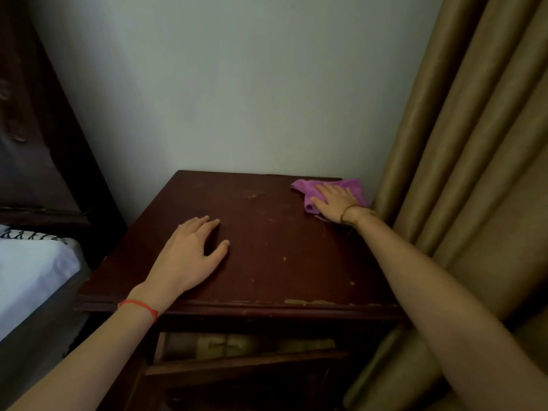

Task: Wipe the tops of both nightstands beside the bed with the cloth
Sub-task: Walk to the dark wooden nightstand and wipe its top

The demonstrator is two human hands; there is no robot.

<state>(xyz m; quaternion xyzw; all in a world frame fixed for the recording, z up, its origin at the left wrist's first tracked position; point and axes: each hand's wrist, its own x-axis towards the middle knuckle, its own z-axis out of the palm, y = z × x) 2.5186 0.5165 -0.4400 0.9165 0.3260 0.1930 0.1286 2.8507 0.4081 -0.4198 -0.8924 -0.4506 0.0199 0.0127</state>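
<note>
A dark brown wooden nightstand (267,250) fills the middle of the view, its top scuffed and chipped along the front edge. A purple cloth (305,188) lies on its far right corner. My right hand (333,203) rests flat on the cloth, fingers spread, pressing it against the wood. My left hand (189,253) lies palm down on the left part of the top, fingers slightly apart and holding nothing.
A bed (32,268) with a white sheet and a dark headboard (35,129) stands at the left. Tan curtains (462,143) hang at the right, touching the nightstand. A pale wall (231,90) is behind. Below the top, an open shelf (246,345) holds items.
</note>
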